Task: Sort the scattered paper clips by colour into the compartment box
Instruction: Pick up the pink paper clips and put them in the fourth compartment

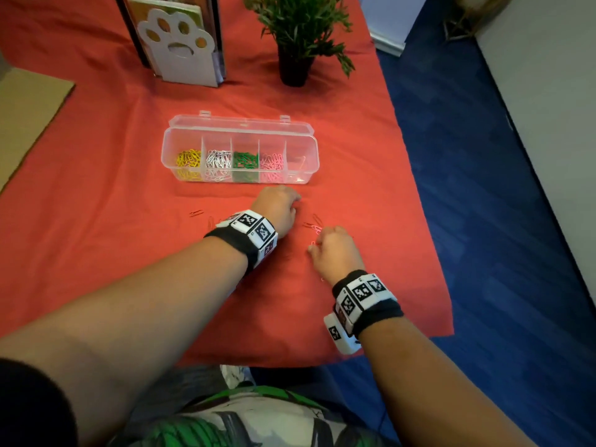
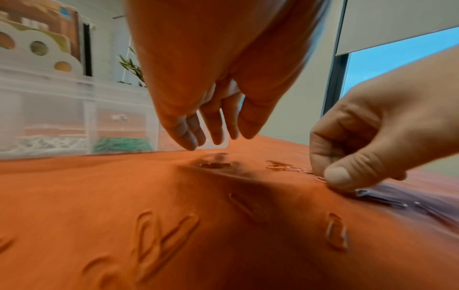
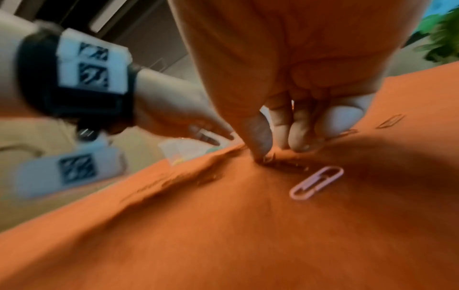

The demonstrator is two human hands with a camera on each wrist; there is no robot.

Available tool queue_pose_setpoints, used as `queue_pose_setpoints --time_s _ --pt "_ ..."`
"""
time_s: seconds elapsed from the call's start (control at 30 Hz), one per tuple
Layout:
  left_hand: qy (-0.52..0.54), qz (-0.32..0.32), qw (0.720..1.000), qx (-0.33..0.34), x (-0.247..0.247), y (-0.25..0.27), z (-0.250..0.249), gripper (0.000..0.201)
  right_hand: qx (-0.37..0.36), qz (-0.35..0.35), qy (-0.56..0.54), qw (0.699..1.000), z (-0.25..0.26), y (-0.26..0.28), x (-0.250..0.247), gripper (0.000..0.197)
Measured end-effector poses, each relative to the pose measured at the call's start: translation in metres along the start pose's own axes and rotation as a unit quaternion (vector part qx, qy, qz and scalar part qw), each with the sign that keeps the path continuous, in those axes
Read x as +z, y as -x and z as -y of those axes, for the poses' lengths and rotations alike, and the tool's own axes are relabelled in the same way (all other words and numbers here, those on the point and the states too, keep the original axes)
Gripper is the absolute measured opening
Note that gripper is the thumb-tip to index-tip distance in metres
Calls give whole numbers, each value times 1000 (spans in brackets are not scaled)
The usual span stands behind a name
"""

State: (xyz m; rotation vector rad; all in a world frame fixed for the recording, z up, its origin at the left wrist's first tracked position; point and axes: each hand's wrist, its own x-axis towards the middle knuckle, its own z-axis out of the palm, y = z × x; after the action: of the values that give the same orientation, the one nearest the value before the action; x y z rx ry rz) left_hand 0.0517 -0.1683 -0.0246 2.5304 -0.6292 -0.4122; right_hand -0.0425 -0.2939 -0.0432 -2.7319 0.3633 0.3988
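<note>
The clear compartment box [image 1: 180,124] stands open mid-table, holding yellow, white, green and pink clips from left to right; its right-end cell looks nearly bare. Red paper clips [image 1: 311,224] lie scattered on the red cloth in front of it, hard to tell from the fabric [image 2: 164,241]. My left hand [image 1: 295,201] hovers just before the box, its fingers [image 2: 188,137] straight, pointing down and holding nothing above a red clip [image 2: 214,165]. My right hand [image 1: 314,248] is curled, thumb and fingers [image 3: 258,137] pinching a red clip against the cloth. A pink clip [image 3: 316,182] lies beside it.
A white paw-shaped book holder [image 1: 180,46] and a potted plant [image 1: 296,37] stand at the back of the table. Cardboard [image 1: 25,114] lies at the far left. The cloth's right edge drops to blue floor [image 1: 483,221] close to my right hand.
</note>
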Motion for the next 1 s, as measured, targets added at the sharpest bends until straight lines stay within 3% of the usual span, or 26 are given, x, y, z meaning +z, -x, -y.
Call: queue_pose_setpoints --time_s 0.13,0.23,0.33,0.43,0.6,0.67,0.83,0.9,1.0 --pt "-70 13 997 39 5 -19 -5 36 -20 5 22 1000 -1 1 4 25" --pt "-115 32 992 44 8 -26 -2 36 25 -11 -89 996 -12 0 -10 18" --pt "-137 31 989 37 13 -28 8 36 77 9 -211 975 -27 -10 -20 23" --pt "-151 19 988 9 17 -26 9 31 99 24 -253 962 -35 -24 -22 20" --pt "-170 10 985 2 18 -24 5 28 29 8 -134 990 -22 -29 -20 9" --pt "-142 1 990 5 17 -24 7 30 -11 8 -55 998 -16 -29 -14 20" --pt "55 -40 995 -77 6 -13 0 26 -71 -22 98 992 -4 -27 -12 23" --pt "209 -15 964 -166 4 -5 -5 20 -76 -18 109 991 -3 -29 -12 25" --pt "467 36 836 -286 4 10 -14 29 -56 9 26 998 -7 -36 -15 21"
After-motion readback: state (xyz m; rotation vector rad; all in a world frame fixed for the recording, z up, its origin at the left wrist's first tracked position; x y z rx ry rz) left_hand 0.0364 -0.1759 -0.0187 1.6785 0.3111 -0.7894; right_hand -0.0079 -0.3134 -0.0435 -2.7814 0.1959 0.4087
